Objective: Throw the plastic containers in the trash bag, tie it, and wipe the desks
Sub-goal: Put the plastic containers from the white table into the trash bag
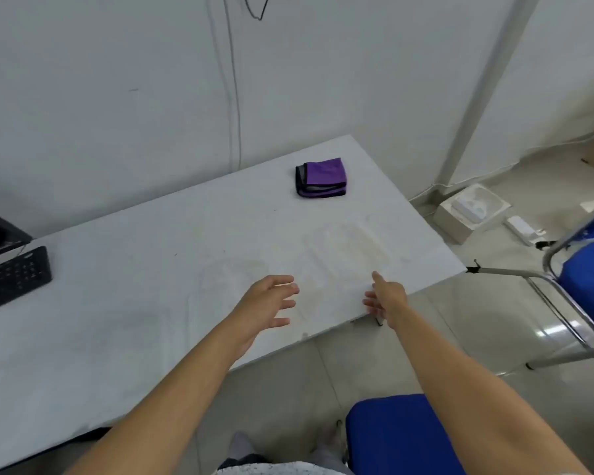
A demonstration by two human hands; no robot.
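A clear plastic container (348,246) lies on the white desk (117,303) near its right front corner, faint against the surface. A second clear container (234,272) lies just left of it. My left hand (268,303) hovers open over the desk, fingers spread, between the two containers. My right hand (384,298) is open at the desk's front edge, just short of the right container. Neither hand touches anything. A folded purple cloth (321,178) rests farther back on the desk. No trash bag is in view.
A black keyboard (12,279) and a dark monitor base sit at the desk's left. A blue chair (402,437) stands under my right arm, another blue chair (583,269) at the right. White boxes (470,214) lie on the floor by the wall.
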